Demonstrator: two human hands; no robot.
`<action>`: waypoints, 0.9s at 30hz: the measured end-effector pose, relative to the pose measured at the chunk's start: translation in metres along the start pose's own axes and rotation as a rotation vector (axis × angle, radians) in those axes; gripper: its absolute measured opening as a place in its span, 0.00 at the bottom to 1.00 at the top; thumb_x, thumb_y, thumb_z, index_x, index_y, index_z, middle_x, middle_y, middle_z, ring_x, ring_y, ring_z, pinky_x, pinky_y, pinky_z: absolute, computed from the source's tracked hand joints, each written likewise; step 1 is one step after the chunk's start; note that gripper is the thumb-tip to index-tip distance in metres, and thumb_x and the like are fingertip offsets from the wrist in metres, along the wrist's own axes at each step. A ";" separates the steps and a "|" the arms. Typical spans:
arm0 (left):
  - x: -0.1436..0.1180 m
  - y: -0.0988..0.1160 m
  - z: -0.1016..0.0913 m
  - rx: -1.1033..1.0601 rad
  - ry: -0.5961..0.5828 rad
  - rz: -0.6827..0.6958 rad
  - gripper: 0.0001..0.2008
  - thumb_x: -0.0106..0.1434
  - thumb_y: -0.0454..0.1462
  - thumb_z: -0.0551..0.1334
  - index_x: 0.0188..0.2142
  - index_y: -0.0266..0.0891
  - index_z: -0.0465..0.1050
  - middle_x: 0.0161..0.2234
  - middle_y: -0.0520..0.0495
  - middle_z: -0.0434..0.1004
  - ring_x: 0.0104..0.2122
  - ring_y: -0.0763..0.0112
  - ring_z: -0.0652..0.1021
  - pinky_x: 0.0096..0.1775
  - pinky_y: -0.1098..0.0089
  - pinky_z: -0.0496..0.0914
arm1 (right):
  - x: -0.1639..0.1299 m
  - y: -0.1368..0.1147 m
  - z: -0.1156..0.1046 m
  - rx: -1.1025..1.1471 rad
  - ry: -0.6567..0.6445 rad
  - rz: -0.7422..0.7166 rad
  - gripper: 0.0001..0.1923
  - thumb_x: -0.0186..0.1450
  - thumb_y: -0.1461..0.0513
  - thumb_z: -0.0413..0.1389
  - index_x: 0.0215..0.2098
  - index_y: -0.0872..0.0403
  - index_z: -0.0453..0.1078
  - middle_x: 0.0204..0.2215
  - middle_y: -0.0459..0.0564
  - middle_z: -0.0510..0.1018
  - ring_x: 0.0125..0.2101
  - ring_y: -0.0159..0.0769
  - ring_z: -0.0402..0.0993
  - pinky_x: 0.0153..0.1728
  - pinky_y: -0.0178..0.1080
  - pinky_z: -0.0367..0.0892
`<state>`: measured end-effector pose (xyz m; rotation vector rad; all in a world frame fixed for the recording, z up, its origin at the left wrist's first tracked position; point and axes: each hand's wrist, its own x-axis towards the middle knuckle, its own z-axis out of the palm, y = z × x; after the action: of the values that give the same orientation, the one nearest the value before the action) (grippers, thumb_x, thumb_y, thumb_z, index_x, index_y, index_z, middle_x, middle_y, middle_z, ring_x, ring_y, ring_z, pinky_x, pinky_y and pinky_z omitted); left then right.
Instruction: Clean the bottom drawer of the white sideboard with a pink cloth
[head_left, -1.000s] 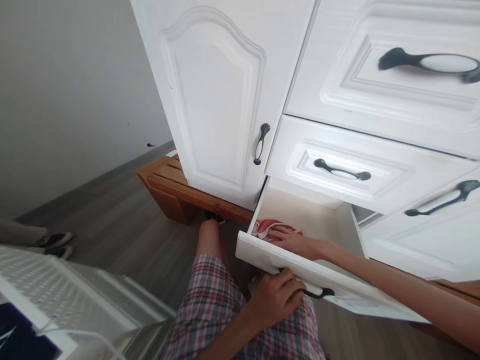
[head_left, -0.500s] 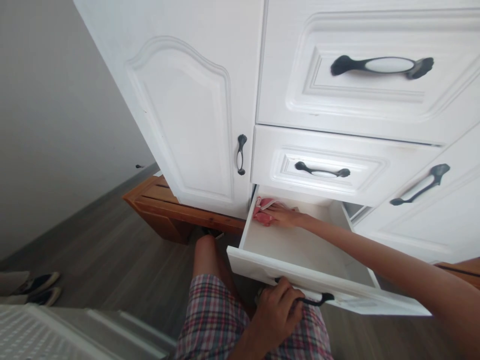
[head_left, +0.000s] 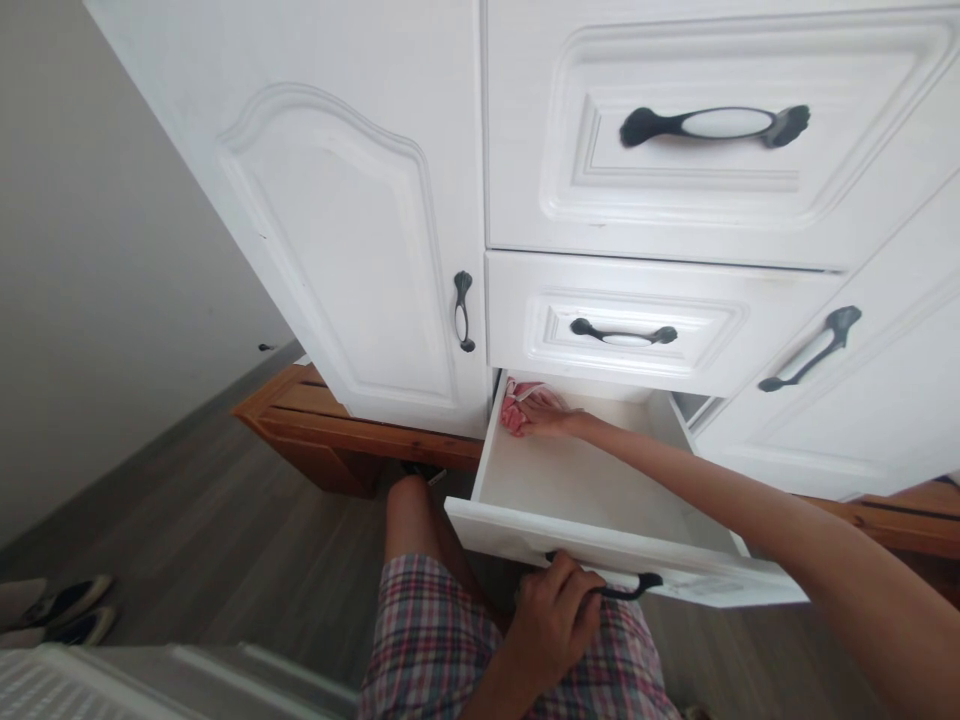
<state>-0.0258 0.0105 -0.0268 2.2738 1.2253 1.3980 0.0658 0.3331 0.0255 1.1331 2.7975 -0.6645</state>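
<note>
A white bottom drawer (head_left: 600, 545) stands pulled out from a white cabinet. My left hand (head_left: 551, 625) grips its dark handle (head_left: 634, 588) from below. My right arm stretches across the drawer, and my right hand (head_left: 546, 413) rests on a red and white cloth (head_left: 514, 412) pressed into the drawer's far left corner. The rest of the drawer floor (head_left: 592, 480) is bare white. Part of the cloth is hidden under my hand and under the drawer above.
Above the open drawer are a shut small drawer (head_left: 622, 332) and a larger one (head_left: 712, 125), both with dark handles. A shut door (head_left: 352, 250) is at left, another front (head_left: 847, 400) at right. A wooden base (head_left: 315, 430) lies beneath; shoes (head_left: 67, 610) sit on the floor.
My right hand has pushed the cloth from the drawer's front left deeper to its back left corner. My left hand stays on the handle. The view has shifted right and up.
</note>
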 end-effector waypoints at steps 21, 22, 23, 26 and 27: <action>0.002 0.006 -0.001 0.084 0.019 0.005 0.15 0.82 0.40 0.51 0.47 0.44 0.77 0.37 0.47 0.81 0.33 0.66 0.84 0.34 0.68 0.77 | -0.116 -0.052 0.049 -0.212 -0.101 -0.651 0.31 0.79 0.54 0.52 0.78 0.45 0.62 0.71 0.61 0.71 0.70 0.58 0.65 0.72 0.69 0.56; 0.002 0.005 -0.001 0.083 0.019 0.007 0.15 0.82 0.40 0.51 0.47 0.44 0.77 0.37 0.47 0.81 0.33 0.66 0.83 0.34 0.68 0.77 | -0.121 -0.048 0.050 -0.206 -0.095 -0.641 0.30 0.79 0.54 0.52 0.78 0.43 0.62 0.70 0.61 0.72 0.70 0.58 0.66 0.72 0.69 0.55; 0.002 0.005 -0.001 0.084 0.019 0.011 0.15 0.82 0.40 0.51 0.46 0.44 0.77 0.37 0.47 0.81 0.33 0.66 0.83 0.34 0.68 0.77 | -0.126 -0.044 0.050 -0.202 -0.093 -0.623 0.30 0.79 0.54 0.52 0.78 0.42 0.62 0.70 0.60 0.73 0.70 0.57 0.66 0.73 0.69 0.53; 0.003 0.006 0.000 0.089 0.025 0.020 0.15 0.82 0.40 0.51 0.46 0.44 0.76 0.36 0.47 0.81 0.32 0.66 0.83 0.34 0.68 0.76 | -0.148 -0.030 0.052 -0.185 -0.101 -0.553 0.32 0.79 0.53 0.52 0.80 0.39 0.58 0.72 0.59 0.70 0.72 0.56 0.63 0.75 0.69 0.48; 0.003 0.006 -0.001 0.092 0.025 0.020 0.14 0.82 0.40 0.52 0.46 0.44 0.76 0.36 0.48 0.81 0.32 0.66 0.83 0.34 0.68 0.77 | -0.156 -0.026 0.051 -0.177 -0.104 -0.531 0.33 0.79 0.53 0.53 0.81 0.38 0.56 0.73 0.58 0.68 0.73 0.56 0.61 0.75 0.69 0.47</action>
<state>-0.0225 0.0088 -0.0214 2.3422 1.3033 1.4096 0.1561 0.1942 0.0204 0.3098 2.9965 -0.4663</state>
